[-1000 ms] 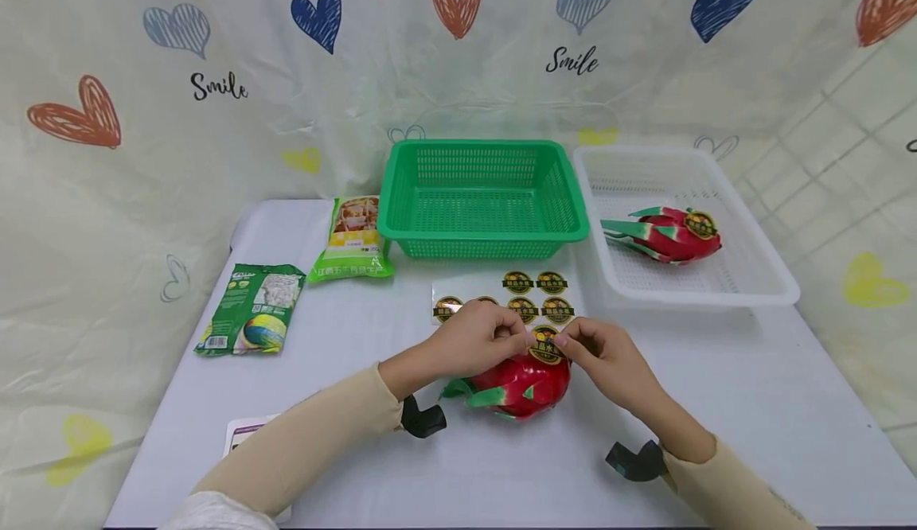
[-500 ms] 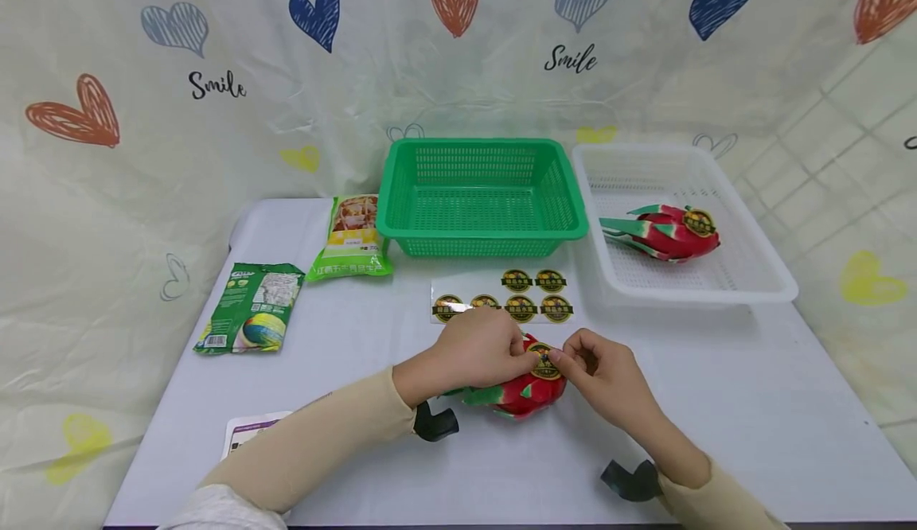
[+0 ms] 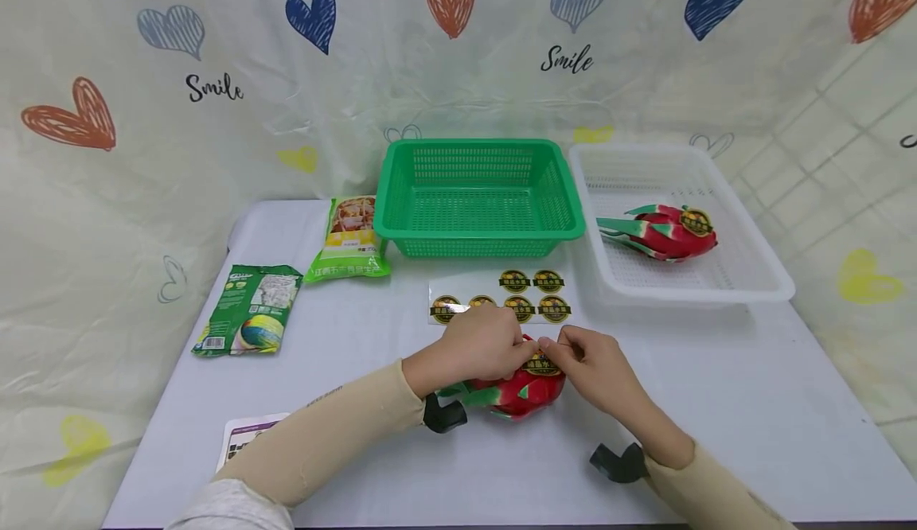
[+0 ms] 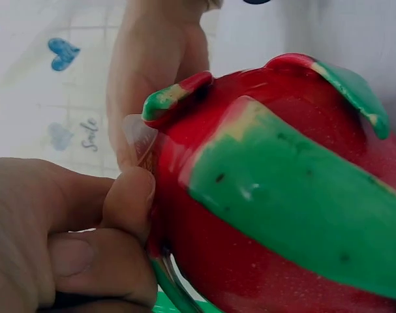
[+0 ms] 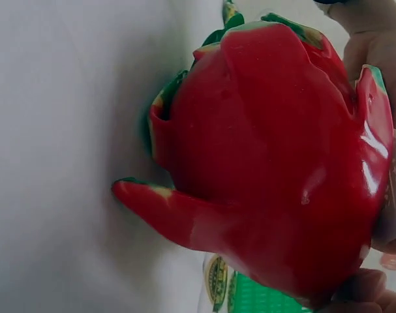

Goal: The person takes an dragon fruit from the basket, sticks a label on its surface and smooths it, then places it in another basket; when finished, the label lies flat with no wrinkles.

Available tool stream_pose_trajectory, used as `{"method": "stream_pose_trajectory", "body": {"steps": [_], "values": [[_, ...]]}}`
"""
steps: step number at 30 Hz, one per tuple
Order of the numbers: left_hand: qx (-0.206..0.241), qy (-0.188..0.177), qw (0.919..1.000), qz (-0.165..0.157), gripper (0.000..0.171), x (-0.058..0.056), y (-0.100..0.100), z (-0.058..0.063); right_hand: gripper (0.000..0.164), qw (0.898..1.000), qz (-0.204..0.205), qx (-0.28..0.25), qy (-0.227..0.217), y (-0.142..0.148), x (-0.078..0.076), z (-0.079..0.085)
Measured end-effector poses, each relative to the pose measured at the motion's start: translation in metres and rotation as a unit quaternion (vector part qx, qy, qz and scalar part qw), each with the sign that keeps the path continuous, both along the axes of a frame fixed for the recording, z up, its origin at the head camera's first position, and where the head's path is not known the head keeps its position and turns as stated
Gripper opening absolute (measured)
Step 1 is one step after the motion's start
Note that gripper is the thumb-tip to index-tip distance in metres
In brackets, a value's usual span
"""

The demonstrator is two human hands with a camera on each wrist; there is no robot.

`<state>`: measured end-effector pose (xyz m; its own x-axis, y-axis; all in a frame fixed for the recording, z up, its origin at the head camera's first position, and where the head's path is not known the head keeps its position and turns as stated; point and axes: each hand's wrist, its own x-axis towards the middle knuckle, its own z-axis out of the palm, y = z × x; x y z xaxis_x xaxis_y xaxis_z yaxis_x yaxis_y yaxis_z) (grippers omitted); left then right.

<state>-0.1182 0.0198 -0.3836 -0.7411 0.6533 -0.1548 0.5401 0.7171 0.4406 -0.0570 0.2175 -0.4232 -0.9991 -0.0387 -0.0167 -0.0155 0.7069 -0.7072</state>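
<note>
A red dragon fruit (image 3: 526,391) with green-tipped scales lies on the table between both hands, and it fills much of both wrist views. A round black-and-gold sticker (image 3: 542,364) stands at its upper right side; in the left wrist view a clear edge of the sticker (image 4: 142,140) lifts off the skin. My left hand (image 3: 481,344), fingers curled, pinches the sticker from the left. From the right, my right hand (image 3: 596,363) pinches its upper edge with thumb and forefinger. The right fingertips (image 5: 364,287) show beside the fruit in the right wrist view.
Behind the fruit lies a sheet of stickers (image 3: 458,287). A green basket (image 3: 480,245) and a white basket (image 3: 688,295) holding another stickered dragon fruit (image 3: 669,235) stand at the back. Two snack bags (image 3: 351,239) and a printed card (image 3: 239,434) are on the left.
Both hands have brought the sticker down and slightly left onto the dragon fruit. The right fingertips have shifted left along the sticker's upper edge, toward the left thumb.
</note>
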Motion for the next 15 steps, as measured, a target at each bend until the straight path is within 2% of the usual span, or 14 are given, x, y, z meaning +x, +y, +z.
{"method": "stream_pose_trajectory", "body": {"steps": [6, 10, 15], "values": [[0.028, 0.015, 0.9995, -0.009, 0.065, 0.001, -0.003, -0.007, 0.042, 1.000, 0.005, -0.011, -0.018, 0.003, -0.001, 0.000], [0.036, 0.014, 0.9992, -0.013, 0.069, 0.003, -0.004, -0.010, 0.035, 0.999, 0.038, -0.036, -0.005, 0.013, 0.005, -0.005], [0.022, 0.027, 0.9993, -0.014, 0.073, 0.005, -0.006, -0.008, 0.033, 0.994, 0.081, -0.067, 0.014, 0.022, 0.010, -0.015]]}}
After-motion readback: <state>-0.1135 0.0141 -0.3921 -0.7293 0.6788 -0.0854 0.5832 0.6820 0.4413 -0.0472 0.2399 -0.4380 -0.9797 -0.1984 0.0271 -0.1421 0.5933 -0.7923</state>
